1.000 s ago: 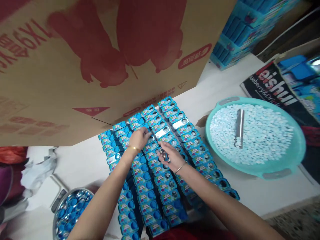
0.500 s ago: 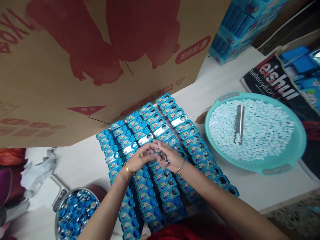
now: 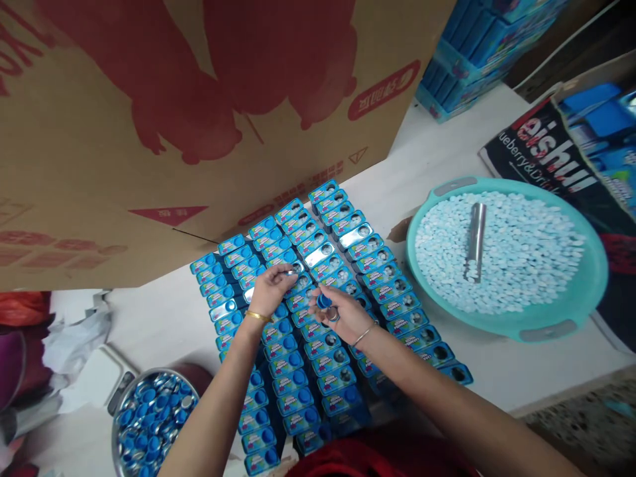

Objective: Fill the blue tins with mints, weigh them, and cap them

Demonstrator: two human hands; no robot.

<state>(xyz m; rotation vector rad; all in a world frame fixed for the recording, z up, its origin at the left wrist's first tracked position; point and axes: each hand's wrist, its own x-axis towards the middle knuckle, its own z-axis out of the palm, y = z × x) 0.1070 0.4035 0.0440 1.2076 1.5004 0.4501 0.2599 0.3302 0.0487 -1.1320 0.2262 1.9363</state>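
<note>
Rows of small blue candy tins [image 3: 330, 358] stand on end on the white table, each with a round hole or a cap in its top. My left hand [image 3: 271, 291] pinches a small round cap [image 3: 289, 272] right at the hole of a tin in a middle row. Just to the right, my right hand [image 3: 350, 317] is curled palm up around several loose caps, a blue cap [image 3: 324, 301] and a silvery one among them. Blue caps sit in the tops of the left rows. Open holes with whitish candies show in the right rows.
A teal basin [image 3: 593, 285] of pale candies with a metal scoop [image 3: 477, 242] stands at right. A metal pot [image 3: 115, 430] of blue caps is at lower left. A large cardboard box [image 3: 298, 142] rises behind the tins. Stacked blue packs [image 3: 457, 79] and a black printed carton [image 3: 527, 149] stand beyond.
My hands have parted. The left moved up and left to a tin's hole with one cap in its fingers; the right shifted slightly right and down, its caps now showing.
</note>
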